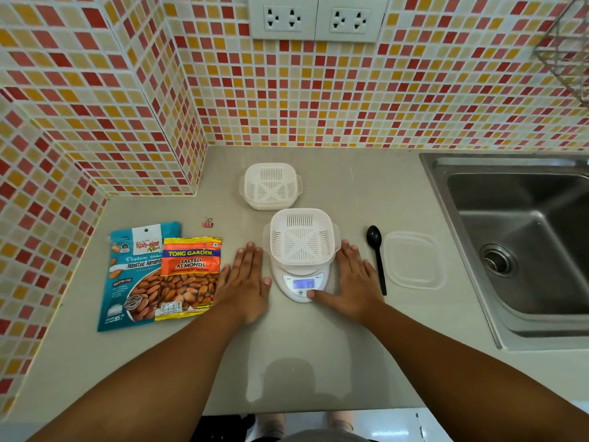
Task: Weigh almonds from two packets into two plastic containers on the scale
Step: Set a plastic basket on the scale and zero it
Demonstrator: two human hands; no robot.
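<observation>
A white kitchen scale [301, 283] stands mid-counter, its lit display reading 39. On it sits an empty white slotted plastic container [301, 239]. A second empty container [270, 186] stands behind it on the counter. Two almond packets lie at the left: a teal roasted-almond packet [134, 279] and, overlapping it, an orange salted-almond packet [188, 279]. My left hand [245, 282] lies flat on the counter left of the scale, fingers straight. My right hand [350, 282] lies flat to the right, its thumb touching the scale's front near a button.
A black plastic spoon [377, 256] and a clear lid [414, 260] lie right of the scale. A small pink binder clip [207, 222] sits behind the packets. A steel sink [522, 250] fills the right side. Tiled walls enclose the back and left.
</observation>
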